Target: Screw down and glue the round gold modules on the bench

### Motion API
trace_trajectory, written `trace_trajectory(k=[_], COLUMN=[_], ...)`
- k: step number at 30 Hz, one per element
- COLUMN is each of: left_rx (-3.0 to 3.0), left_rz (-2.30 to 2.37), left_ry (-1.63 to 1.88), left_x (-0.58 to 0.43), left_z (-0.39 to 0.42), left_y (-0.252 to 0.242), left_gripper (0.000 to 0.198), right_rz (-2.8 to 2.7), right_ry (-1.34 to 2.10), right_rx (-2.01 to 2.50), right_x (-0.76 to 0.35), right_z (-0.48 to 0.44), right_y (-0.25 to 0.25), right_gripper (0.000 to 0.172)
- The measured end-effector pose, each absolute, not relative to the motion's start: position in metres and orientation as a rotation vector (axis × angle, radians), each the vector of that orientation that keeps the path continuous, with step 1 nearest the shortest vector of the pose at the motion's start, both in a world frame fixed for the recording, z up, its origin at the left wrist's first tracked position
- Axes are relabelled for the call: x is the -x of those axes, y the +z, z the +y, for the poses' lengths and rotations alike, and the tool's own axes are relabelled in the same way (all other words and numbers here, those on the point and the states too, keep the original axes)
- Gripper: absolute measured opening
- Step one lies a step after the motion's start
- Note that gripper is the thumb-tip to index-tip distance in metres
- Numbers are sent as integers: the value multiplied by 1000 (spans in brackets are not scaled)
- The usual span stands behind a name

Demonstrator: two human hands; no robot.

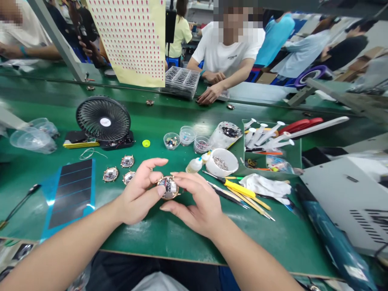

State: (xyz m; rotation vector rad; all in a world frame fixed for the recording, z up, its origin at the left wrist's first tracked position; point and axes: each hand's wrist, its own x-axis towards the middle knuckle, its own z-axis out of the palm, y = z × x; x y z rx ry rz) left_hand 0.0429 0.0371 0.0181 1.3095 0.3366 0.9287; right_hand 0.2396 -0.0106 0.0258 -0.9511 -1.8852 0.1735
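A round gold-rimmed electronic module (168,188) with exposed circuitry is held up just above the green workbench (182,238). My left hand (139,190) pinches its left side between thumb and fingers. My right hand (194,200) grips its right side with fingertips and partly covers the rim. Several similar round modules (110,174) lie left of my left hand. A yellow-handled screwdriver (239,188) and slim tools (242,201) lie right of my right hand. A white bowl of small metal parts (221,162) stands beyond my fingers.
A dark panel on blue film (71,194) lies at left, behind it a black desk fan (103,119). Small plastic cups (187,135) stand mid-bench. A green tray of syringes (273,145) sits right, near white gloves (266,188). A co-worker's hands (210,93) rest across the bench.
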Motion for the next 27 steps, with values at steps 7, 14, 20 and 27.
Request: trace_trajectory(k=[7, 14, 20, 27], left_rx=[-1277, -1337, -2085, -2266], left_rz=[357, 471, 420, 625], left_ry=[889, 697, -111, -317], left_x=[-43, -37, -28, -29], left_z=[42, 48, 53, 48], left_y=[17, 16, 18, 6], left_gripper=[24, 20, 27, 60], right_rz=[-1714, -1680, -1726, -1624], right_ry=[119, -1, -58, -437], right_rx=[1021, 1019, 1079, 1690], right_x=[-254, -257, -255, -320], right_z=[-9, -3, 1, -96], right_y=[33, 33, 30, 13], right_gripper=[25, 22, 5, 20])
